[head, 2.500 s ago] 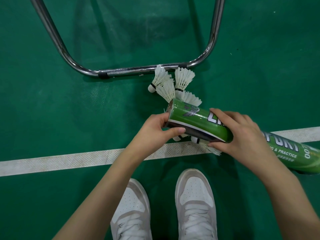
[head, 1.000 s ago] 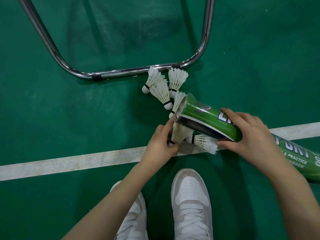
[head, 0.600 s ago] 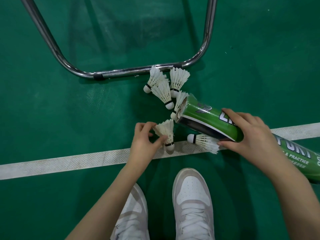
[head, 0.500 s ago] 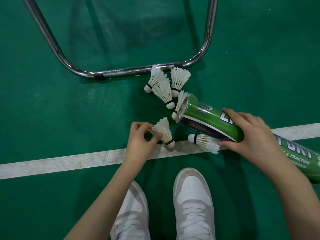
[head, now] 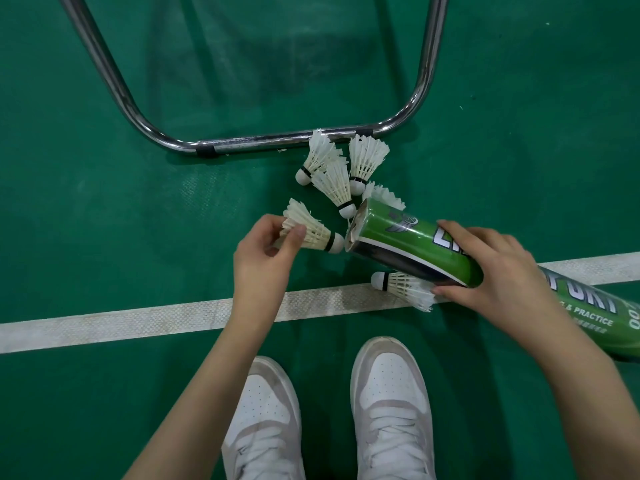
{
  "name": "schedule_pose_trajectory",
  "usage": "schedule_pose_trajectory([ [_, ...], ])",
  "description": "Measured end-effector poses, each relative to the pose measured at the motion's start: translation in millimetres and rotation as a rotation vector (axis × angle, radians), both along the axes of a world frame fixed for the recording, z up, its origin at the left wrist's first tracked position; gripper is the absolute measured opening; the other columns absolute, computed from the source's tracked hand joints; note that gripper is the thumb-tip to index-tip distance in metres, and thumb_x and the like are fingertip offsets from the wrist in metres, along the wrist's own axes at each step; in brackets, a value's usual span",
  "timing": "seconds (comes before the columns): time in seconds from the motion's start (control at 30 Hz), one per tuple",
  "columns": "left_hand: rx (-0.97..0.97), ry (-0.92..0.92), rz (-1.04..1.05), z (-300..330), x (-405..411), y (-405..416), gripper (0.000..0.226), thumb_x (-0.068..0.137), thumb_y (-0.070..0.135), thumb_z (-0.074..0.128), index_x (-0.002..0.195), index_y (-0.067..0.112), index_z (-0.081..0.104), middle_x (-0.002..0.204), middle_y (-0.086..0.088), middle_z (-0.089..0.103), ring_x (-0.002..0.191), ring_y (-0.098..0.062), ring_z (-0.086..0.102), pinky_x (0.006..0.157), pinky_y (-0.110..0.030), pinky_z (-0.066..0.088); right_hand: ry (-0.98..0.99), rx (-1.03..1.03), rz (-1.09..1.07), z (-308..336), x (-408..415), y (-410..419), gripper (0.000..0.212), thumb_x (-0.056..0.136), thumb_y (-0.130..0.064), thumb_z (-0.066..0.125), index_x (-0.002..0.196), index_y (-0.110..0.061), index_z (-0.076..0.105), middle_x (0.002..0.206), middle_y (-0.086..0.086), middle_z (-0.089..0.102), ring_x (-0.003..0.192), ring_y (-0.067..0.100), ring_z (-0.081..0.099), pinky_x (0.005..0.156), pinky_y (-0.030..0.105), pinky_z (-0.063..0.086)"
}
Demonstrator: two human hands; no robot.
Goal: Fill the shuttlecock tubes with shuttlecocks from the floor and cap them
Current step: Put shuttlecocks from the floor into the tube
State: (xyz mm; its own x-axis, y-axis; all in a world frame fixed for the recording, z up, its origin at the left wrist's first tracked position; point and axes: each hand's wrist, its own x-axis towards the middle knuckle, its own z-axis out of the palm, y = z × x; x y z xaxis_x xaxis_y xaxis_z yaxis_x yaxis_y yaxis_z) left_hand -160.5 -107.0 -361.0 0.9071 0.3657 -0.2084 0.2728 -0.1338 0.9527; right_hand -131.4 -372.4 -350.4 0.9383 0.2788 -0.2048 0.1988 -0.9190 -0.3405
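Head view: we see a white feathered shuttlecock (head: 311, 230) with a black band, cork almost at the open mouth of the green tube (head: 412, 251). Our left hand (head: 265, 254) pinches its feathers; our right hand (head: 498, 271) grips the tilted tube. 5 more shuttlecocks (head: 334, 183) lie on the floor (head: 104, 220).

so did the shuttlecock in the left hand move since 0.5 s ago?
Yes. The shuttlecock was on the white line; the left hand now holds it above the line, cork at the mouth of the tube.

Head view (steeply downward), close.
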Motion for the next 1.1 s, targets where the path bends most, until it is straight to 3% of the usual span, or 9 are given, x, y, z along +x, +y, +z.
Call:
schedule_pose_trajectory([
  [0.13,-0.056,-0.026,0.049,8.4,4.1,-0.6,0.010,0.090,0.018,0.063,0.080,0.018,0.061,0.079,-0.001,0.065,0.074,-0.012,0.054,0.075,-0.028,0.045,-0.003,-0.010,0.009,0.5,-0.2,0.9,0.088,0.061,-0.040,0.080,0.137,-0.034,0.035,0.120,0.007,0.053,0.107,0.031,0.045,0.092,0.046,0.035],
  [0.3,-0.132,-0.011,-0.008,9.7,5.0,-7.1,0.009,0.091,0.021,0.062,0.082,0.020,0.062,0.083,-0.005,0.065,0.079,-0.015,0.056,0.085,-0.041,0.049,-0.016,-0.002,0.021,0.6,-0.6,6.0,0.089,0.060,-0.037,0.081,0.137,-0.036,0.036,0.120,0.005,0.053,0.106,0.029,0.044,0.091,0.044,0.035],
  [0.57,-0.214,-0.007,-0.197,12.0,-1.9,-25.5,0.016,0.096,0.014,0.050,0.085,0.020,0.061,0.073,0.016,0.062,0.074,0.003,0.056,0.072,-0.009,0.043,-0.024,-0.001,0.054,2.3,-0.4,11.8,0.089,0.061,-0.036,0.081,0.137,-0.035,0.035,0.120,0.004,0.053,0.106,0.028,0.044,0.092,0.043,0.035],
  [0.73,-0.281,0.001,-0.245,12.0,-2.4,-25.8,0.008,0.091,0.022,0.058,0.084,0.019,0.060,0.072,0.016,0.058,0.072,0.002,0.053,0.072,-0.011,0.043,-0.028,-0.003,0.060,2.6,-1.1,14.1,0.089,0.060,-0.036,0.081,0.137,-0.034,0.036,0.119,0.005,0.054,0.104,0.029,0.045,0.090,0.044,0.036],
  [0.9,-0.240,0.021,-0.298,11.6,-2.0,-27.6,0.009,0.086,0.015,0.066,0.082,0.020,0.059,0.067,0.018,0.060,0.067,0.003,0.054,0.069,-0.011,0.043,-0.036,0.009,0.084,4.3,-1.7,19.1,0.089,0.060,-0.036,0.081,0.137,-0.033,0.036,0.119,0.005,0.054,0.104,0.029,0.046,0.089,0.043,0.036],
  [1.1,-0.248,0.057,-0.339,9.8,-1.7,-25.8,0.011,0.084,0.010,0.068,0.085,0.018,0.061,0.078,0.014,0.068,0.078,-0.001,0.061,0.081,-0.020,0.049,-0.025,0.007,0.090,5.5,-1.9,20.0,0.089,0.061,-0.037,0.081,0.137,-0.034,0.035,0.120,0.004,0.054,0.105,0.028,0.045,0.090,0.042,0.035],
])
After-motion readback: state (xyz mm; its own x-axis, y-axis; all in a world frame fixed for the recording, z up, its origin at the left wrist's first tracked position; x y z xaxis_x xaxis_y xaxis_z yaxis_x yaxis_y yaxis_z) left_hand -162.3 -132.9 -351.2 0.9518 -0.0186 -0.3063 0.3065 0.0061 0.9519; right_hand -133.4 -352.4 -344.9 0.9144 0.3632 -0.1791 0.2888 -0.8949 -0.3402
